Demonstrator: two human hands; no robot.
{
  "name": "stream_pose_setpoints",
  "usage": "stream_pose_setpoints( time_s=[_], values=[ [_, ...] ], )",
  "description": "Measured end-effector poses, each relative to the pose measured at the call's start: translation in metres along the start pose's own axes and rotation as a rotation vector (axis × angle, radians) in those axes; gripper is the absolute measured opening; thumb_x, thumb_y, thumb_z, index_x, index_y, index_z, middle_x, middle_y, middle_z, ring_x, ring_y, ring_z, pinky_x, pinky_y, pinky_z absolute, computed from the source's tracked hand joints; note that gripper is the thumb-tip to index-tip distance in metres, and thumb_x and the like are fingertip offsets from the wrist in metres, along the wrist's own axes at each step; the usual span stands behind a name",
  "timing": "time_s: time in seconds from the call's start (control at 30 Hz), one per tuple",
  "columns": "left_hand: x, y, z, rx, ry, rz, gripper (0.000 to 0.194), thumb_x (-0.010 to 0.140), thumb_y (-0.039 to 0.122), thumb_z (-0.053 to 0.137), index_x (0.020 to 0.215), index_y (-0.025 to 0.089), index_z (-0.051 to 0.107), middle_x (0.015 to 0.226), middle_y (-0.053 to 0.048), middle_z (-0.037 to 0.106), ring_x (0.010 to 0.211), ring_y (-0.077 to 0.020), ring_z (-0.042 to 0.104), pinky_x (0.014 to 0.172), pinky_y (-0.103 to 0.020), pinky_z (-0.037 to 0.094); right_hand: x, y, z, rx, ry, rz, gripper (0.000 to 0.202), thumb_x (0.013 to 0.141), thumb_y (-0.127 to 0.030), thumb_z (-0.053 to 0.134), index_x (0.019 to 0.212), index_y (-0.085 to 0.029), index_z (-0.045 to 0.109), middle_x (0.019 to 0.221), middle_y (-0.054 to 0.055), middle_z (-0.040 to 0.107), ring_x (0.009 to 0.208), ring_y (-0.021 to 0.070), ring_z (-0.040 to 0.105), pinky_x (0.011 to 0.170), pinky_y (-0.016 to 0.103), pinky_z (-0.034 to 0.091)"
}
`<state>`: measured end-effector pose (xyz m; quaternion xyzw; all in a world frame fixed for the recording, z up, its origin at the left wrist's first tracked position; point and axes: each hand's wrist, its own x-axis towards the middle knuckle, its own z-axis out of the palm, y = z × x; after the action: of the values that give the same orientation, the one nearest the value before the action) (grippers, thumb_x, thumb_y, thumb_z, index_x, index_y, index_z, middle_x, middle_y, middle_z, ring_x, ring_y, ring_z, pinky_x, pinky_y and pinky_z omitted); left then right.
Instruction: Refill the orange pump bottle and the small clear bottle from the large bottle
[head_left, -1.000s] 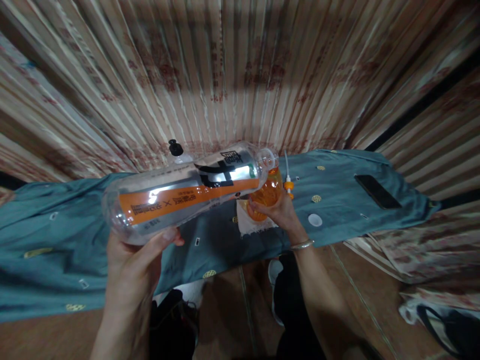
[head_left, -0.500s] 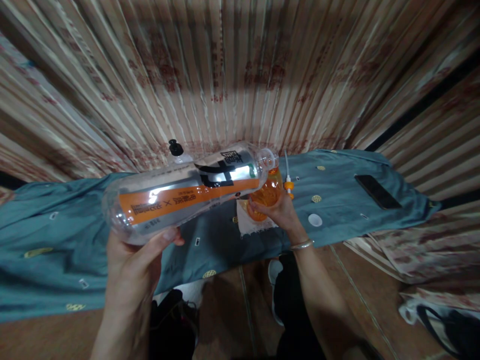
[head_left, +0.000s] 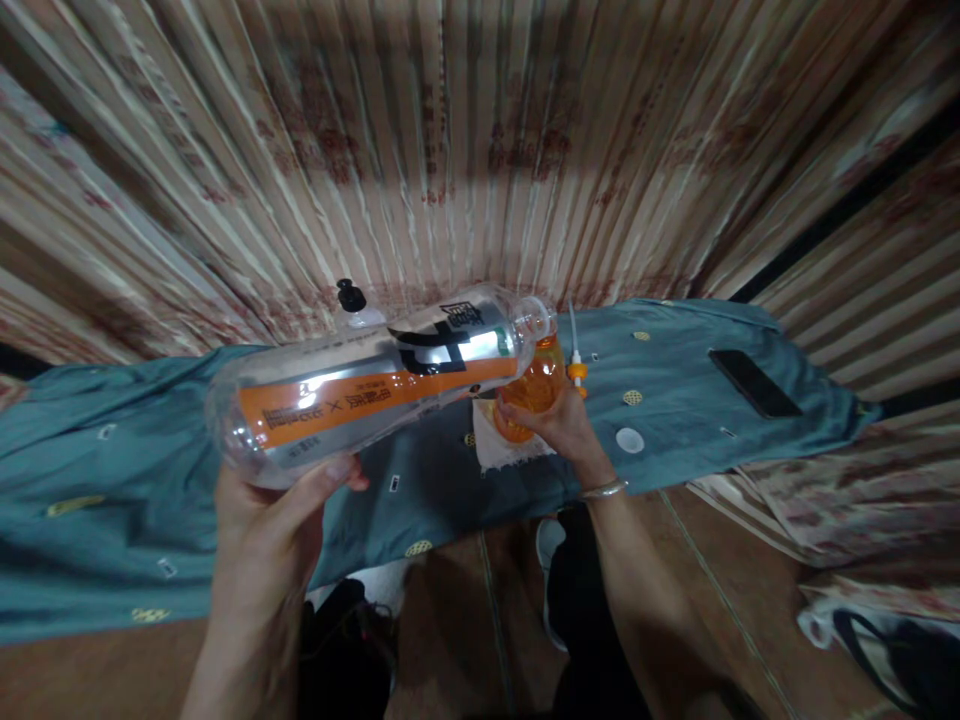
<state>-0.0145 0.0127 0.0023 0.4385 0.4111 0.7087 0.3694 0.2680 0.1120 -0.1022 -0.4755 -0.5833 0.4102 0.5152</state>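
Observation:
A large clear plastic bottle (head_left: 375, 375) with an orange and silver label lies tilted nearly on its side in the air, its neck at the right. My left hand (head_left: 281, 515) is wrapped round its base end from below. The bottle's open mouth is over the top of an orange see-through bottle (head_left: 538, 380). Around that orange bottle my right hand (head_left: 559, 420) is closed, with a bracelet at the wrist. Beneath it a pale cloth (head_left: 499, 450) lies on the table. Whether liquid is flowing cannot be made out.
On the teal tablecloth (head_left: 667, 375) are a dark phone (head_left: 754, 383), a white round lid (head_left: 629, 440) and an orange cap with a straw (head_left: 577, 370). Behind the large bottle stands a black-topped bottle (head_left: 352, 300). Pleated curtains (head_left: 480, 150) hang behind.

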Motion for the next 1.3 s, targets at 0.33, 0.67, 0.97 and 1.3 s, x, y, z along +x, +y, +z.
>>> stream_pose_setpoints(
  time_s=[0.33,0.67,0.97,1.3],
  values=[
    [-0.0016,0.0005,-0.0049,0.015,-0.009,-0.015,0.036,0.060,0.021,0.101,0.092,0.019,0.085,0.076,-0.001,0.079,0.054,-0.0153,0.071,0.043,-0.022,0.060,-0.0002,0.0001,0.0003,0.084,0.001,0.048,0.070,0.064,-0.044,0.101,0.123,-0.022,0.071,0.124,0.010,0.085,0.117,0.0336,0.082,0.109,0.049,0.066],
    [-0.0022,0.0020,0.0002,0.008,0.035,-0.036,0.037,0.056,0.020,0.102,0.089,0.019,0.085,0.073,0.000,0.078,0.053,-0.0150,0.070,0.042,-0.022,0.059,-0.0001,0.0026,0.0010,0.048,0.014,0.023,0.074,0.065,-0.042,0.101,0.129,-0.022,0.070,0.126,0.010,0.084,0.118,0.0334,0.081,0.108,0.048,0.067],
    [-0.0025,0.0001,-0.0057,0.024,0.001,-0.037,0.041,0.059,0.019,0.101,0.096,0.020,0.085,0.081,-0.002,0.080,0.056,-0.0153,0.071,0.043,-0.023,0.060,0.0005,0.0037,-0.0005,0.017,0.034,0.011,0.076,0.063,-0.040,0.102,0.131,-0.024,0.070,0.126,0.008,0.084,0.121,0.0332,0.080,0.111,0.050,0.065],
    [-0.0019,0.0003,-0.0039,0.021,0.001,-0.019,0.041,0.058,0.018,0.100,0.096,0.019,0.084,0.077,-0.001,0.079,0.056,-0.0151,0.070,0.043,-0.022,0.060,-0.0007,0.0014,-0.0016,-0.007,0.047,0.031,0.077,0.063,-0.039,0.103,0.131,-0.023,0.071,0.127,0.009,0.084,0.127,0.0347,0.078,0.114,0.051,0.063]
  ],
)
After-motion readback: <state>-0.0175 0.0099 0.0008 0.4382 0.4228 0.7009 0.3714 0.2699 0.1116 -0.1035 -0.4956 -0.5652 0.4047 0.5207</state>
